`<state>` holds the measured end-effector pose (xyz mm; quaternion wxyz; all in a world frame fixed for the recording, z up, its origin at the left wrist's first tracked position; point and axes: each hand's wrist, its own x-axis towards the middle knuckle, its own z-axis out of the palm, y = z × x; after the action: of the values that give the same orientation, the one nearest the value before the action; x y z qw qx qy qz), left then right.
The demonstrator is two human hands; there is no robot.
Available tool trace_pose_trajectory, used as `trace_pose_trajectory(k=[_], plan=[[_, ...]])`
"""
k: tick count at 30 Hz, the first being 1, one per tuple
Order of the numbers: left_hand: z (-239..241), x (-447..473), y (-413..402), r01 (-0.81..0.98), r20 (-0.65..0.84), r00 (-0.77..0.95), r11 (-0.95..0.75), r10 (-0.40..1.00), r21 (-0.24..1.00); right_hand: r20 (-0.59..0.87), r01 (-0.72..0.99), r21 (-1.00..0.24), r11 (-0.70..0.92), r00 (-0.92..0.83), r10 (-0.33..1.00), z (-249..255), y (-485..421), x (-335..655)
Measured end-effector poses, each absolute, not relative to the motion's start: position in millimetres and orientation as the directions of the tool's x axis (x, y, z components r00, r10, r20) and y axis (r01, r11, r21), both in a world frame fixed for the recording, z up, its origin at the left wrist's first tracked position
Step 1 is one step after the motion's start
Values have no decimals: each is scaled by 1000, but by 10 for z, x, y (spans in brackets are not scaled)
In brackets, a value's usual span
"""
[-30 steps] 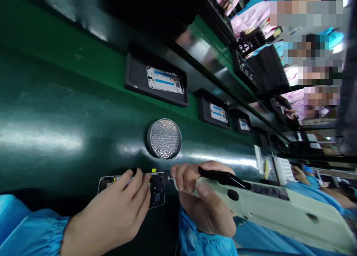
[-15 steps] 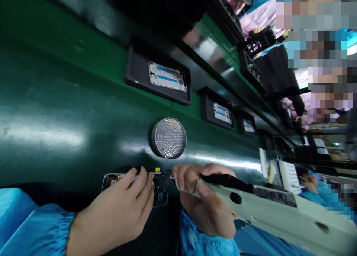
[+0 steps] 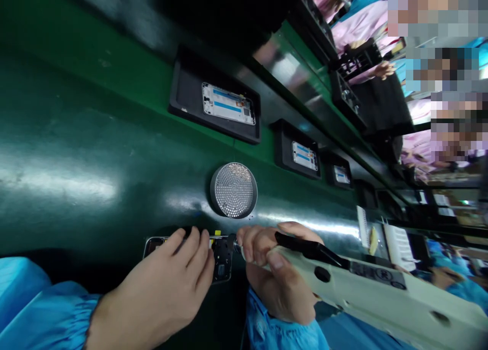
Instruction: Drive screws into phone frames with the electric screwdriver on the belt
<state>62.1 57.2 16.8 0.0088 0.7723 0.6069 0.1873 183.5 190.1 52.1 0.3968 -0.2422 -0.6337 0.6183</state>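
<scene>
An opened phone [image 3: 222, 268] with its inner parts showing lies at the table's near side, largely covered by my left hand [image 3: 171, 284]. That hand's fingers are bent over the phone and grip it, pressing near its far edge. My right hand [image 3: 280, 273] is wrapped round the front end of a pale green electric screwdriver [image 3: 354, 284] with a black lever. The tool's tip meets the right end of the phone; the exact contact point is hidden by my fingers. Just beyond my hands stands a round screw dish [image 3: 234, 191] with a perforated, dotted surface.
Black trays [image 3: 186, 93] stand in a row along the green table [image 3: 95, 151], several with a phone frame [image 3: 229, 104] bearing blue strips. A white rack [image 3: 398, 245] is at the right. Co-workers in pink and blue sleeves [image 3: 369, 22] are across the line.
The view has shifted slightly. My hands, the phone and the screwdriver keep nearly the same places. A co-worker's hand now shows at the upper right.
</scene>
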Motion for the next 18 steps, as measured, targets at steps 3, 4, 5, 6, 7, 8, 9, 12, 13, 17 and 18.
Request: trace_pose_trajectory(k=[3, 4, 5, 6, 7, 8, 9, 12, 13, 17, 18], plan=[[204, 559, 506, 945, 235, 147, -207, 961, 253, 219, -203, -972, 122, -577, 787, 477, 1915, 1823], [212, 540, 484, 945, 232, 148, -206, 961, 253, 226, -214, -969, 122, -578, 784, 460, 1919, 1817], [215, 524, 465, 945, 229, 153, -210, 961, 252, 234, -224, -967, 124, -580, 781, 447, 1923, 1811], [214, 513, 450, 944, 223, 162, -216, 961, 248, 240, -232, -965, 124, -581, 777, 437, 1926, 1805], [206, 505, 440, 945, 219, 172, -223, 961, 240, 243, -237, -964, 123, -586, 773, 436, 1930, 1801], [194, 498, 434, 946, 213, 181, -229, 960, 228, 244, -241, -963, 120, -591, 769, 444, 1937, 1802], [177, 491, 430, 949, 212, 191, -236, 958, 211, 247, -247, -962, 120, -589, 770, 461, 1950, 1810], [133, 444, 411, 953, 298, 233, -279, 926, 119, 290, -301, -941, 153, -492, 821, 554, 2021, 1898], [132, 416, 394, 947, 352, 261, -309, 899, 85, 305, -324, -931, 171, -430, 850, 586, 2049, 1950], [242, 271, 255, 900, 524, 352, -435, 776, 40, 443, -286, -862, 418, -23, 896, 672, 2061, 2222], [294, 237, 206, 890, 545, 354, -453, 760, 55, 524, -201, -829, 522, 47, 850, 694, 2019, 2290]])
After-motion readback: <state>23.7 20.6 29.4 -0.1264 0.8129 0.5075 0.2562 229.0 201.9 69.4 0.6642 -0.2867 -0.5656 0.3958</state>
